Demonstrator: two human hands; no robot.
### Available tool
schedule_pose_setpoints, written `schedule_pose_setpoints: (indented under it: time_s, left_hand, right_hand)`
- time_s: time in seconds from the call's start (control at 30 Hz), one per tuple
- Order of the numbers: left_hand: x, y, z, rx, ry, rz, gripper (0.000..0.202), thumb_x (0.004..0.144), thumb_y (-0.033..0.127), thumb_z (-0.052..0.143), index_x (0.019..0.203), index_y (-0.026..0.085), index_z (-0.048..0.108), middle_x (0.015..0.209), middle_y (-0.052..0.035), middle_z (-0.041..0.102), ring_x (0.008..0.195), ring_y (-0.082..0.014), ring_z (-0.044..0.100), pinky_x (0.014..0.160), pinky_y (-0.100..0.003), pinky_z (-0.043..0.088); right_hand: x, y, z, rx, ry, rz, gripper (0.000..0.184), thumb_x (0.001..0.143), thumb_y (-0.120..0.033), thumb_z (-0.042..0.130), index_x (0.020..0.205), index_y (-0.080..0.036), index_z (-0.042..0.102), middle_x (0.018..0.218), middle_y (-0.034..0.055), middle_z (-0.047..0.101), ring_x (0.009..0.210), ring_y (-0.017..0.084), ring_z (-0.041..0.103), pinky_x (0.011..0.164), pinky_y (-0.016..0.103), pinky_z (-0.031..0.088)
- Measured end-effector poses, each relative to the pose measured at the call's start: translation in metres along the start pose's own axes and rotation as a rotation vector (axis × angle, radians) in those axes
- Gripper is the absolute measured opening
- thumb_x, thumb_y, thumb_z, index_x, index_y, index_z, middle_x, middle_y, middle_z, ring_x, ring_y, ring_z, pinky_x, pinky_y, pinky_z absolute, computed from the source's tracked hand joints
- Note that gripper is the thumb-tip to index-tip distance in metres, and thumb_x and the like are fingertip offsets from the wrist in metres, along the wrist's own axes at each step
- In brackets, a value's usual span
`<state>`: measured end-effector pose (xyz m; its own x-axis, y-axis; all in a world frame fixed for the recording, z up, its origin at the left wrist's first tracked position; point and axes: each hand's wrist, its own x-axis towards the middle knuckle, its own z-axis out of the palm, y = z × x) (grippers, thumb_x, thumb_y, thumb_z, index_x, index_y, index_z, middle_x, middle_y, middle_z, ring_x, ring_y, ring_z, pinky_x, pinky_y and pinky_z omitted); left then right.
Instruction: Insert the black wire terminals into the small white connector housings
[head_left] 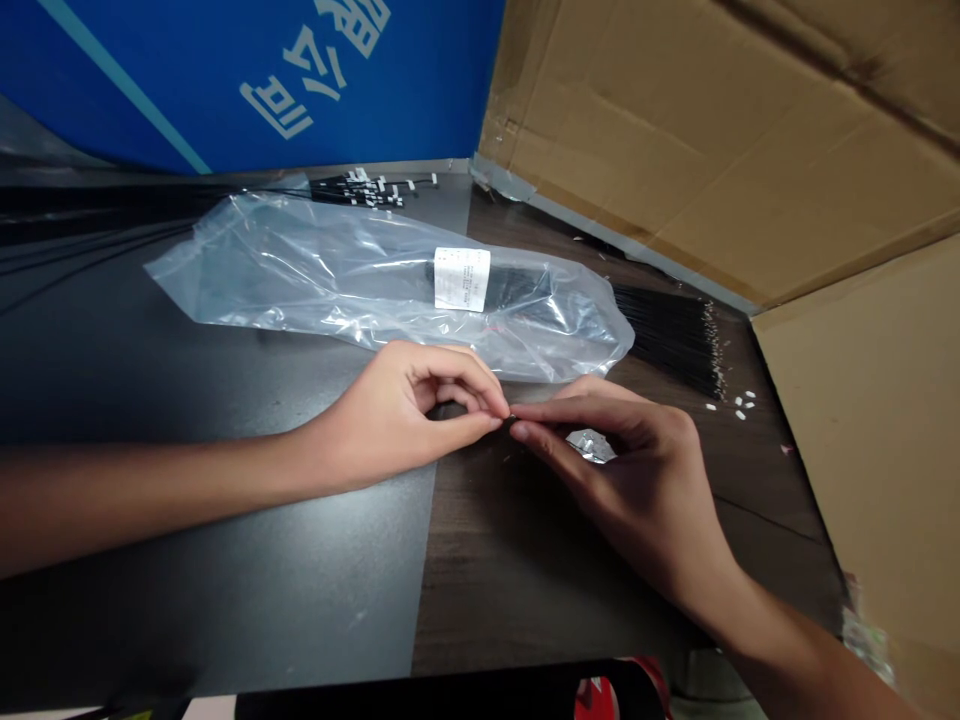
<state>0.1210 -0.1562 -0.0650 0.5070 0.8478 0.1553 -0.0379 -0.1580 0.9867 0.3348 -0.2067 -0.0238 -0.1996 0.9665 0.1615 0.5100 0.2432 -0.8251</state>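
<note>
My left hand [420,415] is closed in a pinch, thumb against forefinger. Fingertip to fingertip with it, my right hand [630,450] pinches too. A tiny dark piece shows between the two pinches, too small to name. Just beyond my hands lies a clear plastic bag [337,270] with a white printed label [461,280]. Out of its right end sticks a bundle of thin black wires [667,335] with small pale tips. Several small white connectors [741,408] lie by those tips. Under my right hand is a crumpled shiny scrap [591,446].
At the back left runs another bundle of black wires [172,200] with white connectors [367,187] on its ends. A blue panel [420,80] stands behind, and cardboard walls [675,130] close off the right. A grey mat [300,590] covers the dark wooden table [510,590] on the left.
</note>
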Motion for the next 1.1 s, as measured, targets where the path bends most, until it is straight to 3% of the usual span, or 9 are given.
schedule_pose_setpoints:
  time_s: [0.2,0.47,0.8,1.1]
  left_hand:
    - [0.0002,-0.0001,-0.0022,-0.026,-0.023,-0.015,0.001,0.087,0.014,0.079,0.086,0.013,0.079,0.094,-0.0086,0.077,0.087,-0.0162,0.075,0.077,-0.022,0.06]
    - [0.0012,0.0015,-0.0003,-0.009,-0.016,-0.004,0.006,0.089,0.016,0.079,0.086,0.012,0.08,0.096,-0.0099,0.076,0.087,-0.0162,0.074,0.077,-0.022,0.06]
    - [0.0001,-0.0008,-0.0005,-0.052,0.029,-0.025,0.004,0.088,0.014,0.079,0.09,0.01,0.079,0.098,-0.0104,0.076,0.09,-0.0151,0.073,0.08,-0.02,0.06]
    - [-0.0029,-0.0018,-0.0005,-0.062,0.045,-0.027,0.006,0.088,0.013,0.08,0.094,0.012,0.081,0.1,-0.008,0.076,0.088,-0.0122,0.072,0.078,-0.018,0.059]
  right_hand:
    - [0.0,-0.005,-0.0015,0.001,0.027,0.001,0.005,0.087,-0.018,0.083,0.091,-0.019,0.084,0.085,-0.0001,0.079,0.073,0.007,0.073,0.066,0.016,0.057]
    - [-0.0004,-0.0059,-0.0003,0.048,0.028,0.043,0.011,0.083,-0.014,0.084,0.094,-0.016,0.082,0.086,-0.0021,0.079,0.072,0.002,0.073,0.07,0.007,0.058]
    - [-0.0009,-0.0053,-0.0036,-0.076,-0.015,0.099,0.009,0.091,-0.024,0.075,0.091,-0.017,0.081,0.086,0.0001,0.077,0.071,0.006,0.071,0.067,0.017,0.056]
    - [-0.002,-0.0074,-0.0027,-0.035,-0.013,0.107,0.009,0.092,-0.025,0.074,0.092,-0.018,0.081,0.088,0.0002,0.078,0.074,0.006,0.073,0.068,0.015,0.056]
